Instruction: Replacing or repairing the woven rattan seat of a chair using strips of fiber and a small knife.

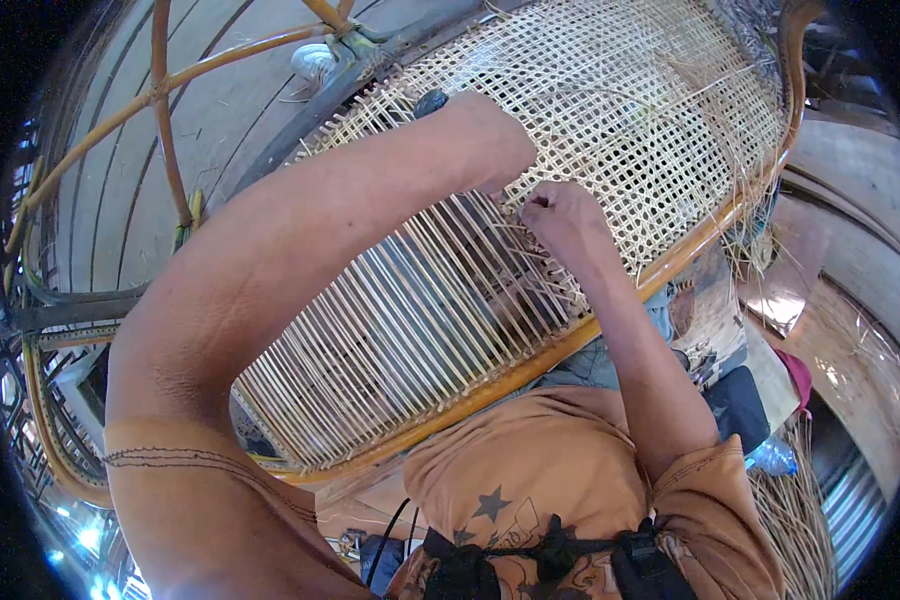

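At mid-panel, right hand (pixel 567 218) pinches a cane strand (pixel 518 228), grip nearly closed, strand running left-right. Left hand (pixel 490 140) rests just far-left on woven cane panel (pixel 610 110); its grip can't be told.

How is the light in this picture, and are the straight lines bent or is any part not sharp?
Head view: daylight falls evenly on the cane panel and both hands, left hand and right hand, with no hard glare there; bright blue-white spots show at the lower left rim. The chair frame curves from fisheye distortion, the corners are black, and the near left arm looks slightly soft.
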The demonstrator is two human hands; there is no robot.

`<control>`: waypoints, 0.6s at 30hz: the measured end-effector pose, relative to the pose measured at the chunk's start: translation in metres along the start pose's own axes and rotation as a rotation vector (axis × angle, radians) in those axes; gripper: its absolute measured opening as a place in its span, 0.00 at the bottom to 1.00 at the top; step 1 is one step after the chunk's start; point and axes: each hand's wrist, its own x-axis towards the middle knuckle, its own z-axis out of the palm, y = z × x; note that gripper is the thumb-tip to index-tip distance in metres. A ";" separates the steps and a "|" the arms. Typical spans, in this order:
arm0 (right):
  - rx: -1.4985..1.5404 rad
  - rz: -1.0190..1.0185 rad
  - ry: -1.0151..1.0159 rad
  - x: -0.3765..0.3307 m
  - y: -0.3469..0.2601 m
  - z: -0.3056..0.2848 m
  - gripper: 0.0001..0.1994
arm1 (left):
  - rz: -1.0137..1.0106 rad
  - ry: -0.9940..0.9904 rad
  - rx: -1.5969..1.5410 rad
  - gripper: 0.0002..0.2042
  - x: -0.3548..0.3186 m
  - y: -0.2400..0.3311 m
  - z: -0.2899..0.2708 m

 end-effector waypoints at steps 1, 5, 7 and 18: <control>-0.001 -0.004 -0.002 0.000 0.001 0.001 0.11 | 0.009 -0.031 -0.011 0.11 0.001 -0.001 -0.002; -0.008 -0.025 0.041 0.000 0.003 0.003 0.12 | 0.107 -0.007 0.057 0.15 0.001 -0.002 -0.009; -0.001 -0.055 0.069 0.001 0.006 0.003 0.10 | 0.102 -0.027 0.043 0.16 0.004 -0.007 -0.007; 0.113 0.038 -0.027 0.001 -0.005 -0.003 0.10 | 0.098 -0.024 -0.030 0.12 0.007 -0.011 0.002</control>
